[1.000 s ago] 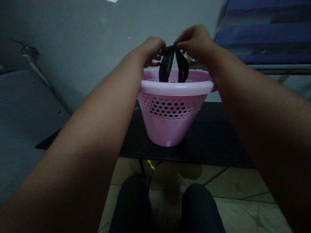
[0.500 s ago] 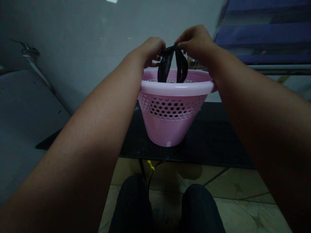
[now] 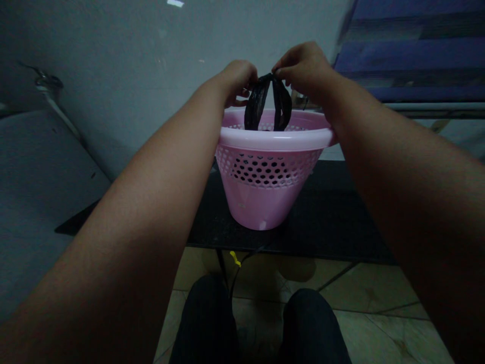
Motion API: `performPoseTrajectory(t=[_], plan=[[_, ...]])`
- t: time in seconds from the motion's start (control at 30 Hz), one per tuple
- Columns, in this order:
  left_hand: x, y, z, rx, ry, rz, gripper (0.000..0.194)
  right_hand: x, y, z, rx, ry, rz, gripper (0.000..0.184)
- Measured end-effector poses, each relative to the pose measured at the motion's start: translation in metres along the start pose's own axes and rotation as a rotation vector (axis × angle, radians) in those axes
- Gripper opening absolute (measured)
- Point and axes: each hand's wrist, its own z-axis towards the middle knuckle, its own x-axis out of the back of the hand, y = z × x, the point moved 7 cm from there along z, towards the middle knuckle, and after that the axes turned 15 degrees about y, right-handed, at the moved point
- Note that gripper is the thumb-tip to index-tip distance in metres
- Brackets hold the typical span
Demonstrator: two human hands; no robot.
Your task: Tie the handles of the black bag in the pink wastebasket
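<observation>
A pink plastic basket (image 3: pixel 269 199) with a perforated wall stands on a low black table (image 3: pixel 333 215). A black plastic bag (image 3: pixel 267 103) lies inside it, and its two handle loops rise above the rim. My left hand (image 3: pixel 237 81) and my right hand (image 3: pixel 303 65) meet over the basket, both pinched shut on the tops of the bag's handles. The rest of the bag shows only as dark patches through the basket's holes.
A grey wall (image 3: pixel 132 60) stands behind the table. A blue slatted surface (image 3: pixel 413 50) fills the upper right. My knees in dark trousers (image 3: pixel 261 323) are below the table edge, above a tiled floor (image 3: pixel 379 303). A metal tap (image 3: pixel 47 83) shows at left.
Both hands and the bag's handles have sunk very slightly toward the basket. Otherwise nothing has visibly changed.
</observation>
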Motion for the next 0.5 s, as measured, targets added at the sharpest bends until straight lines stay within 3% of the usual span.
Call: performPoseTrajectory(t=[0.5], plan=[[0.0018, -0.0047, 0.0047, 0.034, 0.027, 0.004, 0.02, -0.0008, -0.0009, 0.0005, -0.007, -0.011, 0.011, 0.023]])
